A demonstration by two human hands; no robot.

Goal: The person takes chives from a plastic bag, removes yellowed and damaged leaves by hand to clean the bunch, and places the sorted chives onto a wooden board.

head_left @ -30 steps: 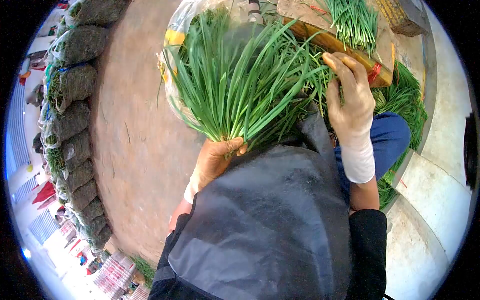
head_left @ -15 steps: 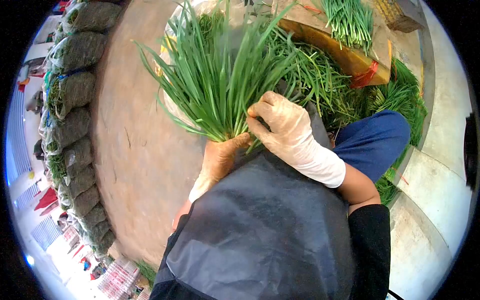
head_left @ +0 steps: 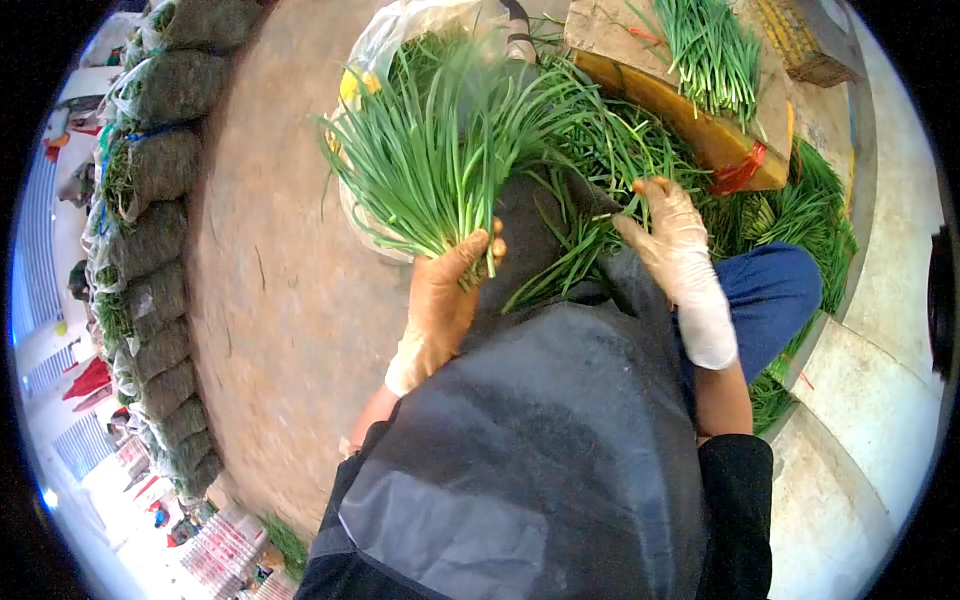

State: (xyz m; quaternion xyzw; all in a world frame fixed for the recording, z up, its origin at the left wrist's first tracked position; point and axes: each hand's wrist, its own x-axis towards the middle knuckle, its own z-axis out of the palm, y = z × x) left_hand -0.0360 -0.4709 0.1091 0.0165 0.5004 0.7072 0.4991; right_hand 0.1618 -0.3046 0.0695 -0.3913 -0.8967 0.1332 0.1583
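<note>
My left hand, in a thin whitish glove, is closed around the stem ends of a bunch of garlic chives. The long green leaves fan up and away from the fist. To the right, my gloved right hand hovers by the edge of a heap of loose chives, thumb and fingers apart. No chives show clearly in that hand. Some loose leaves lie on the dark apron over my lap, between the two hands.
A clear plastic bag with greens stands behind the bunch. At the upper right, a sorted chive bundle lies on a yellow-edged board with red ties. More chives are piled beside my knee. Dark filled sacks line the left side.
My right hand has left the bunch and moved right toward the loose heap, its fingers spreading. The left hand still grips the bunch, which is now tilted a little and slightly higher.
</note>
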